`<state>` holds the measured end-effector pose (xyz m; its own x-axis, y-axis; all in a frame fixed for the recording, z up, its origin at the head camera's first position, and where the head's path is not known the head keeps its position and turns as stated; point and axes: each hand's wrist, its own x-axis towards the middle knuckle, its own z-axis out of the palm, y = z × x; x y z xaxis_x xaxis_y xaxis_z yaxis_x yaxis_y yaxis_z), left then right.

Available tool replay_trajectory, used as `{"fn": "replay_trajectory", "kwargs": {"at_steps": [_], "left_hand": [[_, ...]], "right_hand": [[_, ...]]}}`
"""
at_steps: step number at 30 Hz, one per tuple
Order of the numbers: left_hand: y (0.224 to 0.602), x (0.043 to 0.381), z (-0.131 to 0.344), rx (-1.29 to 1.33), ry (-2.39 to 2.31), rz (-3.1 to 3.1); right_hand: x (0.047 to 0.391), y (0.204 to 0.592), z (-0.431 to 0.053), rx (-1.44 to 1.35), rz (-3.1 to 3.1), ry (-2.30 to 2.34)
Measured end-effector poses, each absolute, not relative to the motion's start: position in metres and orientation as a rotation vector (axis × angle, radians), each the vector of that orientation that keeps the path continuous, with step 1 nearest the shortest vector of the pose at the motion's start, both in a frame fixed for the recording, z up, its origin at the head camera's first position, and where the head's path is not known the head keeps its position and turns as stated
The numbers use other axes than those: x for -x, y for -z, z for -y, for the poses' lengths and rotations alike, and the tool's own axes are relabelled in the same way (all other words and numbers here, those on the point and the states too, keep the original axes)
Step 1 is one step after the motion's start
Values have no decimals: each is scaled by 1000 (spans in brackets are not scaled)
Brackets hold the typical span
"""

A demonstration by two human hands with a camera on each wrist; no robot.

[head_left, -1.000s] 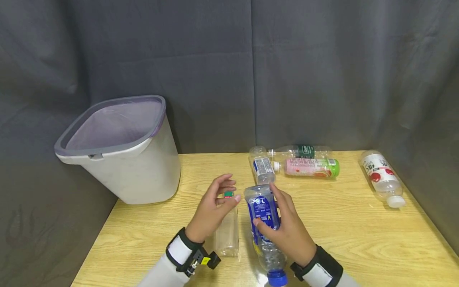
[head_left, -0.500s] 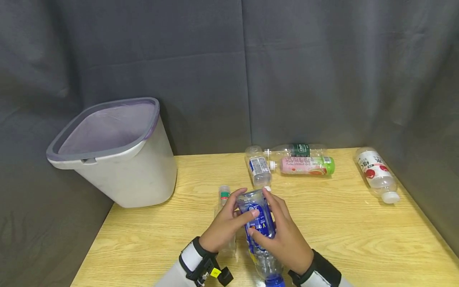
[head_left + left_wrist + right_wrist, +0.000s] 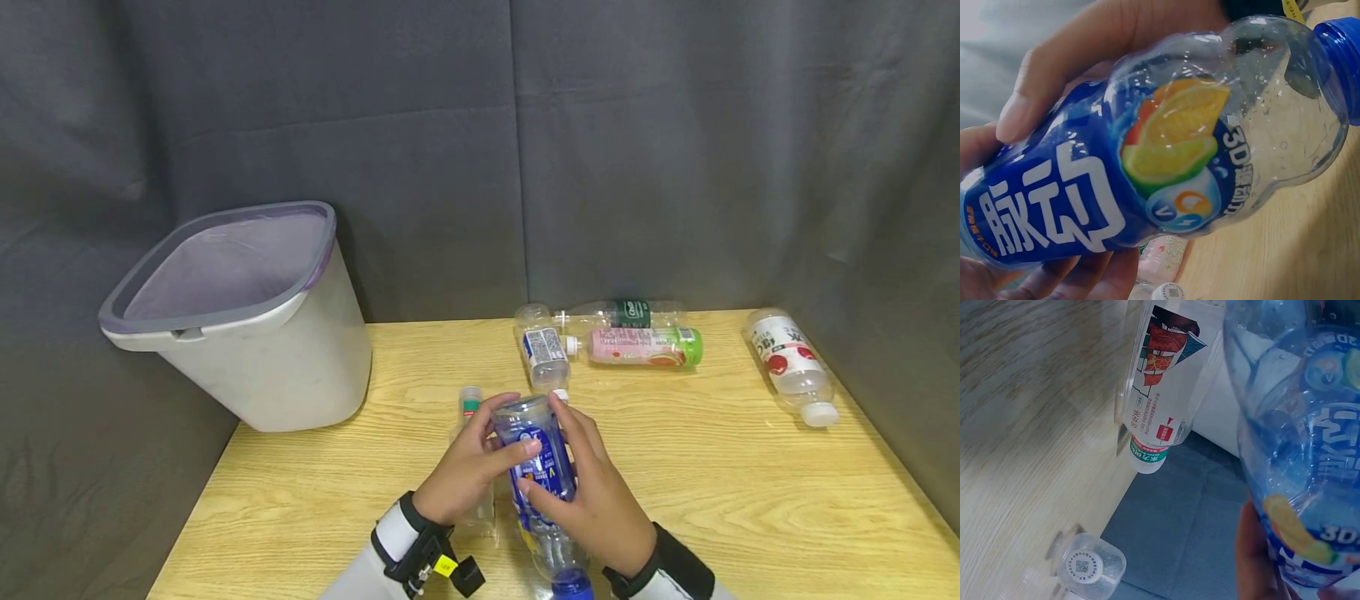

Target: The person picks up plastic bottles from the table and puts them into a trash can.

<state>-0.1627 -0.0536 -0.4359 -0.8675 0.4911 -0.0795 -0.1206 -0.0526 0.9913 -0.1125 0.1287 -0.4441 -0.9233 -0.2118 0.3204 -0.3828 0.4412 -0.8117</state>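
Both hands hold a clear plastic drink bottle (image 3: 552,479) with a blue label, its base tilted up and away and its blue cap (image 3: 573,585) towards the person. My left hand (image 3: 461,479) grips it near the base from the left, thumb across the label. From the right, my right hand (image 3: 603,500) wraps the same bottle, thumb on the front. Fruit pictures show on the label in the left wrist view. A clear square bottle (image 3: 1169,381) with a green band at its neck (image 3: 471,407) lies beside the left hand, which partly hides it.
A white bin (image 3: 300,375) with a grey rim stands at the left. Further back lie a small clear bottle (image 3: 544,350), a pink-and-green bottle (image 3: 637,346) and a green-labelled bottle (image 3: 632,314). A white-labelled bottle (image 3: 787,358) lies by the right-hand curtain (image 3: 885,275).
My left hand has moved right, from over the square bottle onto the blue-labelled bottle, and now grips it. The right hand keeps its hold. Little has shifted in the last half second.
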Motion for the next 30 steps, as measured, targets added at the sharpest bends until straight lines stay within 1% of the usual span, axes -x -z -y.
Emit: {"fn": "replay_trajectory", "kwargs": {"at_steps": [6, 9, 13, 20, 25, 30], "left_hand": [[424, 166, 65, -383, -2026, -1872], [411, 169, 76, -359, -2085, -1924], [389, 175, 96, -351, -2200, -1975], [345, 181, 132, -430, -2402, -2071], [304, 178, 159, -530, -2583, -2098], [268, 170, 187, -629, -2841, -2085]], "right_hand": [[116, 441, -142, -613, 2492, -1337], [122, 442, -156, -596, 2459, -1289], [134, 446, -182, -446, 2513, -1247], [160, 459, -241, -216, 2622, -1057], [181, 465, -295, -18, 2658, -831], [197, 477, -359, 225, 2707, -677]]}}
